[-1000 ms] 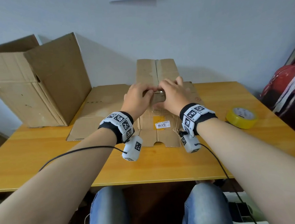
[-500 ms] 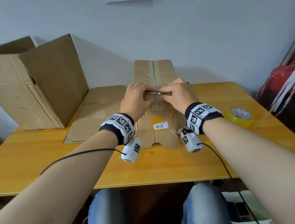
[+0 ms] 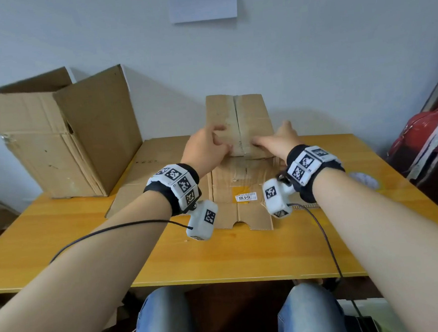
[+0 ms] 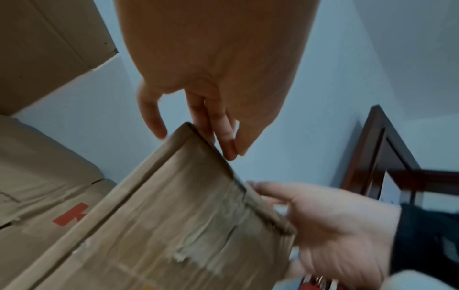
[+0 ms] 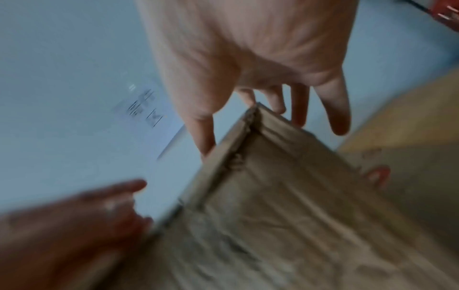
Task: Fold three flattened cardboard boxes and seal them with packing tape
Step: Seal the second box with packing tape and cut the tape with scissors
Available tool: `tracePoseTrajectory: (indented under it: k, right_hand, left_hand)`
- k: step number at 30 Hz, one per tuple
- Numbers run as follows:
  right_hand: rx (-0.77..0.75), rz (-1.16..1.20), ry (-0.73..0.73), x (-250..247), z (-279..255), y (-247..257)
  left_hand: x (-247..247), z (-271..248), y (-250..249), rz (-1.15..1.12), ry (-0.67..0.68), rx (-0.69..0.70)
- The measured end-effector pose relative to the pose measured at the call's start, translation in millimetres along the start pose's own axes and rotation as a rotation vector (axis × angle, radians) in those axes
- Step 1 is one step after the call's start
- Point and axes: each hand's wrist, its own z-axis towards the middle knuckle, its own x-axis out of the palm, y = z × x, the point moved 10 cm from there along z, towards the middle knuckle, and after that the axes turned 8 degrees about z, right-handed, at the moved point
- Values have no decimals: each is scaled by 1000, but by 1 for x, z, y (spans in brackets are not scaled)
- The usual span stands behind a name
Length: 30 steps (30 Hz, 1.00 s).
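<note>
Head view: both hands' fingers clamp the creased (worn) cardboard box flaps.

even soft light | head view sharp | right wrist view blurred
</note>
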Motion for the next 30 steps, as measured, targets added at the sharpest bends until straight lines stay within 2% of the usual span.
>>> tracePoseTrajectory:
  k: [1, 3, 5, 6, 8, 10, 13, 16, 19, 21, 23, 27, 30]
  right_hand:
    - [72, 51, 64, 4, 0, -6]
    - [112, 91, 138, 7, -1, -11]
    - [120, 159, 161, 8, -2, -14]
    - [116, 203, 156, 9, -4, -15]
    - [50, 276, 112, 4, -9, -6]
    - [-46, 325, 45, -4, -13, 11]
    - [-198, 388, -61, -29, -23, 48]
    - [-353, 409, -145, -48, -30, 76]
    - [-581, 414, -162, -51, -54, 90]
    - [-665, 458, -144, -48, -60, 84]
    - [-645, 504, -125, -45, -56, 74]
    - [-441, 614, -90, -44, -41, 63]
    - [-374, 768, -2, -38, -37, 53]
  left_hand:
    - [-5, 1, 3, -29, -16, -37]
    - [-12, 3, 17, -61, -15, -187]
    - [-5, 2, 35, -131, 96, -355]
    - [1, -2, 39, -208, 154, -399]
    - [2, -5, 39, -343, 167, -420]
    - [-9, -3, 36, -404, 92, -394]
    - [-41, 5, 14, -461, -36, -264]
    - [-66, 8, 1, -538, -108, -135]
    - [-81, 0, 2, -487, -198, -25]
    - [-81, -7, 1, -434, -215, 14]
    - [-78, -9, -1, -454, -192, 44]
    - [-78, -2, -11, -469, -126, 101]
    - [-71, -2, -11, -529, -28, 71]
